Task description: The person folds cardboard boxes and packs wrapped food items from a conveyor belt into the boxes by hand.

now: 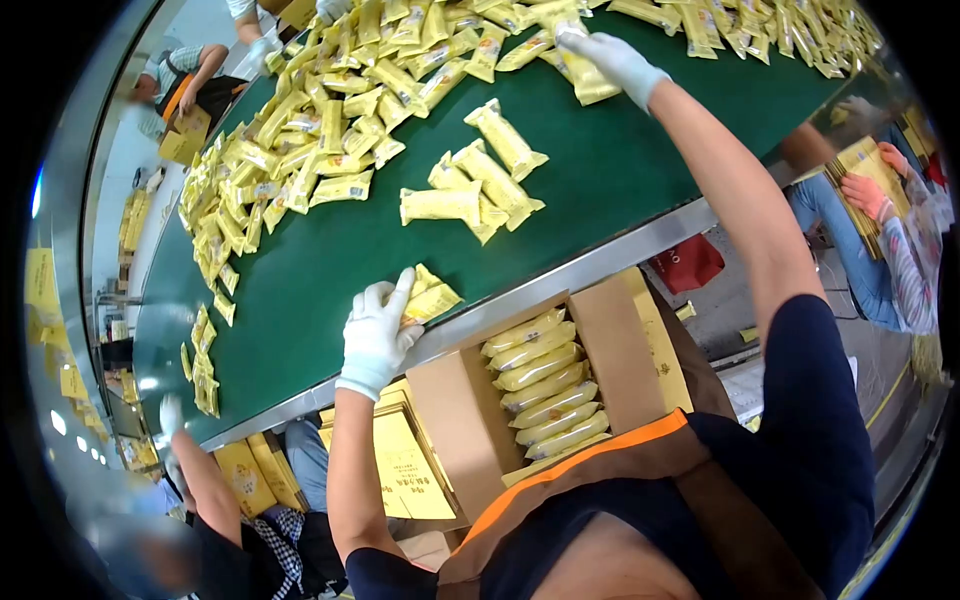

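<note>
My left hand (376, 335), in a white glove, is at the near edge of the green conveyor belt (300, 290), fingers closed around one end of a yellow snack packet (432, 297). Farther out, my gloved right hand (618, 62) grips another yellow packet (590, 84) beside the main heap; my fingertips there are partly hidden. Between my hands lies a small loose group of packets (487, 180). Against the belt's metal rim, an open cardboard box (455, 410) holds a row of several packets (545, 375) lying side by side.
A large heap of packets (290, 150) covers the belt's far side. Flattened yellow cartons (400, 460) lean left of the box. A co-worker's arm (210, 480) reaches in at lower left; another person's gloved hands (866, 195) handle cardboard at right. A red bag (688, 263) lies below the rim.
</note>
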`<state>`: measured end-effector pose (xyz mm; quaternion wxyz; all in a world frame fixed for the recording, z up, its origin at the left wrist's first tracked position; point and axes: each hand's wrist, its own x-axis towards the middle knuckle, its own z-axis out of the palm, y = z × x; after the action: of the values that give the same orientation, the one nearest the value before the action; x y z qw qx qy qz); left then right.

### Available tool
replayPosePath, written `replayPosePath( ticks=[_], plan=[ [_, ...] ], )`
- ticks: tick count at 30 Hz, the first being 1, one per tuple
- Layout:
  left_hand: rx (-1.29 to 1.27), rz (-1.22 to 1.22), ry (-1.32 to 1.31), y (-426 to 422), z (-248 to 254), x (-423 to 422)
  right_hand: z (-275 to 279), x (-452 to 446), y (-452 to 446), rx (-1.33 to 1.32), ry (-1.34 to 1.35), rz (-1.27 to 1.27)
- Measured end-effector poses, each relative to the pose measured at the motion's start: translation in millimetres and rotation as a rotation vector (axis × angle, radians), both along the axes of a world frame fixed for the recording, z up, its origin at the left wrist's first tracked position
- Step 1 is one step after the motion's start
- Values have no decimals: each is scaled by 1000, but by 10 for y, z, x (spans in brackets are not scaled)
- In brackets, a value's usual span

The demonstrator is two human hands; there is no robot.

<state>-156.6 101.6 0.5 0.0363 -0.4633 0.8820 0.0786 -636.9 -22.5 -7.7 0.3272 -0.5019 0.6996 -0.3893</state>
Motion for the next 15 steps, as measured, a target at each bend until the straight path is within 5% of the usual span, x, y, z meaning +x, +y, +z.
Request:
replayPosePath(
  ticks=[3, 6, 7, 10, 15],
  plan=[
    [53, 51, 6, -49, 54, 25, -270, 185, -373, 173, 312, -40],
    [54, 2, -18, -98, 46, 4, 56, 574, -71, 307, 632, 218],
    [204, 86, -25, -156, 173, -74, 57, 585, 89, 213, 736, 207],
    [112, 11, 228, -486, 326, -193, 51, 421, 569, -93, 905, 254],
    [267, -202, 235, -1120, 208, -841, 142, 296, 908, 230, 715, 250]
  ],
)
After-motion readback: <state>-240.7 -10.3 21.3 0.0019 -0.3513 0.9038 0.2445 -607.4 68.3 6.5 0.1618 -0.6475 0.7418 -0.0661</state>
